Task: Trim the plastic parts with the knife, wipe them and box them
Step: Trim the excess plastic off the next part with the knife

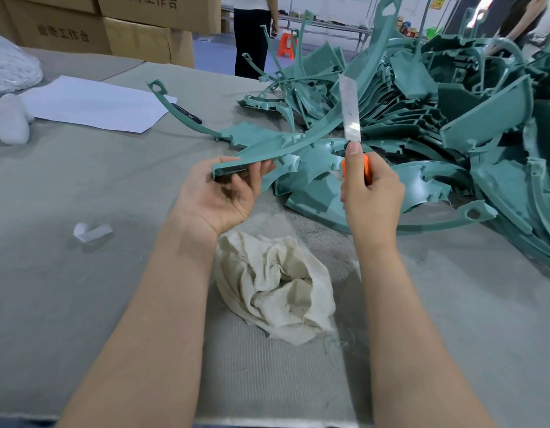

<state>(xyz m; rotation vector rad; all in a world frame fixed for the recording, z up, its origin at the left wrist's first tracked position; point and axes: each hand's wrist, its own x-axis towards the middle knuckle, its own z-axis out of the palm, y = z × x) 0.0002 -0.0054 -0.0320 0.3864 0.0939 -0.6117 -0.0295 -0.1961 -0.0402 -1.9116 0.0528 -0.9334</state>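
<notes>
The grey cloth-covered worktop [66, 288] spreads under both grips. Beyond and to the right of the right grip [372, 193] lies a big heap of teal plastic parts [471, 125], tangled and overlapping. Far beyond the left grip [218, 193], at the worktop's back edge, stand stacked cardboard boxes [137, 35]. A white sheet of paper [91, 103] lies flat beyond and to the left of the left grip.

A crumpled off-white cloth [276, 288] sits on the worktop between the two forearms, just nearer the person than both grips.

The left grip, palm up, has its fingers curled round the near end of one long curved teal part [286, 148], holding it off the worktop. The part sweeps away and up to the right, over the heap.

The right grip is clasped round the orange handle of the knife [349, 109], thumb pressed up at the blade's base. The blade points upward and crosses in front of the held part; whether it touches cannot be told.

A small white scrap [92, 231] lies well left of the left grip.
</notes>
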